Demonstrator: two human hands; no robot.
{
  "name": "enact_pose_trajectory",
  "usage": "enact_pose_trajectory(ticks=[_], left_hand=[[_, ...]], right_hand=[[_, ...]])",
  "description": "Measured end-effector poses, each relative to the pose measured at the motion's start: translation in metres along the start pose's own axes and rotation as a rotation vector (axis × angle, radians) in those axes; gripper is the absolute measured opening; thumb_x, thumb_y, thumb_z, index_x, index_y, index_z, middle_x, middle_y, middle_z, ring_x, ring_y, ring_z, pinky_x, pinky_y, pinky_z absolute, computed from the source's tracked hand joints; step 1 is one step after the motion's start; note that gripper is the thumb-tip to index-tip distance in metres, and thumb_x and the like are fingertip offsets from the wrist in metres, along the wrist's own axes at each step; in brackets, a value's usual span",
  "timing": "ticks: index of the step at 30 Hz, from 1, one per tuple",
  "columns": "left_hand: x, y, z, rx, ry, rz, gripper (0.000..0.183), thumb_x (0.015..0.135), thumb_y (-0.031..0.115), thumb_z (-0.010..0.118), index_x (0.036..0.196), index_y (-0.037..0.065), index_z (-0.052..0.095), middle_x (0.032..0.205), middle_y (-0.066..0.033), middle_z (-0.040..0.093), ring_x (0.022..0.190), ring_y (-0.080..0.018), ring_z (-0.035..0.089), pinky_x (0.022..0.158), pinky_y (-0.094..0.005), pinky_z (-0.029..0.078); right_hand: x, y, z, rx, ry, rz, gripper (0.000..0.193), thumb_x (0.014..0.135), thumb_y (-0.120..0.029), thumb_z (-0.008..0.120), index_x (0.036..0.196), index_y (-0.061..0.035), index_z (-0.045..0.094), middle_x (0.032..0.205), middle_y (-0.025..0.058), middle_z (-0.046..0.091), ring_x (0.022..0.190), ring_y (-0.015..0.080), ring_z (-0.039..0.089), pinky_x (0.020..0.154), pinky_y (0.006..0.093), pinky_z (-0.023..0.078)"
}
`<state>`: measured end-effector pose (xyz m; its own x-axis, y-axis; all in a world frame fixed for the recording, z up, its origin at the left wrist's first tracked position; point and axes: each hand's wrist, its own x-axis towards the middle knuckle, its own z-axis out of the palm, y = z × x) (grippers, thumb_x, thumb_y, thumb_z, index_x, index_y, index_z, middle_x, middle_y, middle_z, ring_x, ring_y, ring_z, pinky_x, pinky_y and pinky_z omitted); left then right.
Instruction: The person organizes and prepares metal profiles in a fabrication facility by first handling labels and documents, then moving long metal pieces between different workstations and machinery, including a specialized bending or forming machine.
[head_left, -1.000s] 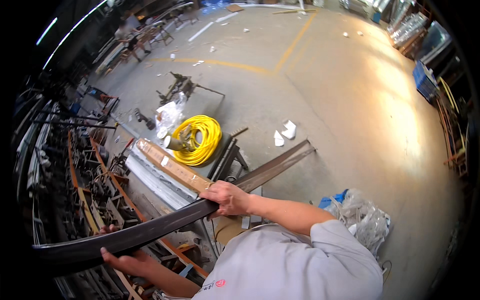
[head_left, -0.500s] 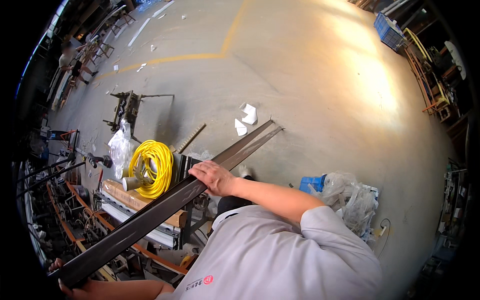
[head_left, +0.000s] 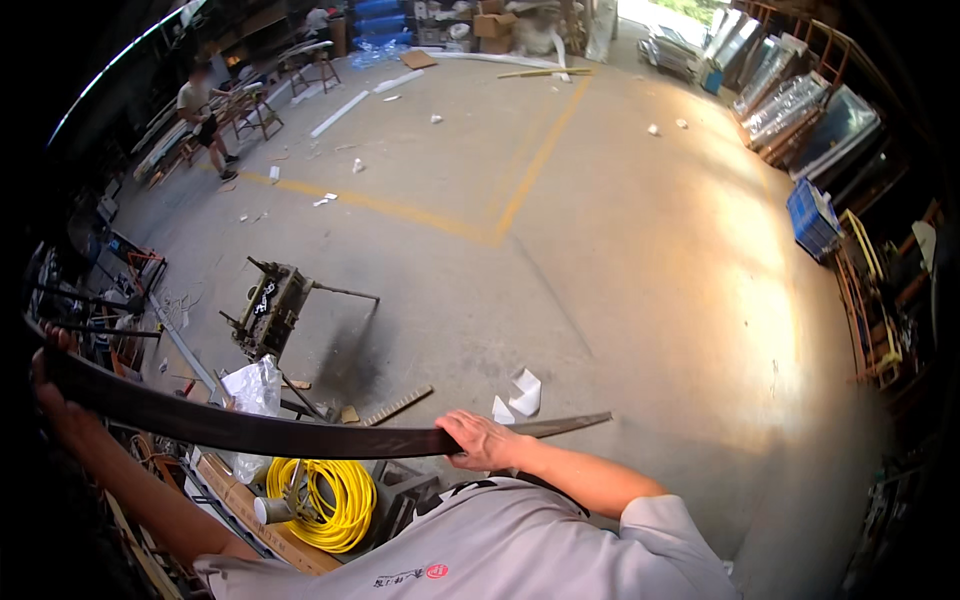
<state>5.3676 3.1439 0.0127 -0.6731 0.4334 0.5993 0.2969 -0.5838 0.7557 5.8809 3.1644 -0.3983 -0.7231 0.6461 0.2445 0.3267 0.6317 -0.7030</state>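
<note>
A long dark brown profile (head_left: 250,428) stretches across the lower part of the view, from the far left edge to past my right hand. My right hand (head_left: 480,441) is closed over its edge near the middle of my body, with the profile's narrow tip pointing out over the floor on the right. At the far left, my left hand (head_left: 60,395) grips the other end, its fingers partly in shadow. Just below the profile lies a coil of yellow hose or cable (head_left: 345,505), beside a long cardboard box (head_left: 222,482).
A small metal machine stand (head_left: 268,305) is on the floor ahead. White scraps (head_left: 526,392) lie near the profile's tip. A person (head_left: 200,110) stands by trestles at the far left. At the right are a blue crate (head_left: 813,220) and leaning wrapped panels (head_left: 785,105).
My left hand has lifted its end of the profile up from the lower left. The profile now lies more level, and the view has tilted up, showing more of the far floor.
</note>
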Motion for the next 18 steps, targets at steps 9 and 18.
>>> enact_pose_trajectory(ticks=[9, 18], left_hand=[[0.107, -0.298, 0.205, -0.43, 0.006, -0.485, 0.024, 0.096, 0.013, 0.055, 0.106, -0.008, 0.052, 0.09, -0.0133, 0.057, 0.073, -0.0228, 0.059, 0.07, -0.0344, 0.057], [-0.047, -0.568, 0.389, -0.564, -0.205, -1.01, 0.033, 0.09, 0.022, 0.062, 0.111, -0.003, 0.06, 0.102, -0.0133, 0.067, 0.099, -0.0266, 0.065, 0.092, -0.0386, 0.053]], right_hand=[[0.046, 0.156, -0.123, 0.037, -0.167, 0.574, 0.054, 0.084, -0.047, 0.074, 0.112, -0.0046, 0.056, 0.098, 0.0194, 0.066, 0.095, 0.0379, 0.064, 0.081, 0.0441, 0.052], [0.267, 0.311, -0.219, 0.261, -0.082, 0.551, 0.051, 0.095, -0.049, 0.059, 0.111, -0.0014, 0.058, 0.086, 0.0213, 0.067, 0.08, 0.0374, 0.066, 0.071, 0.043, 0.051]])
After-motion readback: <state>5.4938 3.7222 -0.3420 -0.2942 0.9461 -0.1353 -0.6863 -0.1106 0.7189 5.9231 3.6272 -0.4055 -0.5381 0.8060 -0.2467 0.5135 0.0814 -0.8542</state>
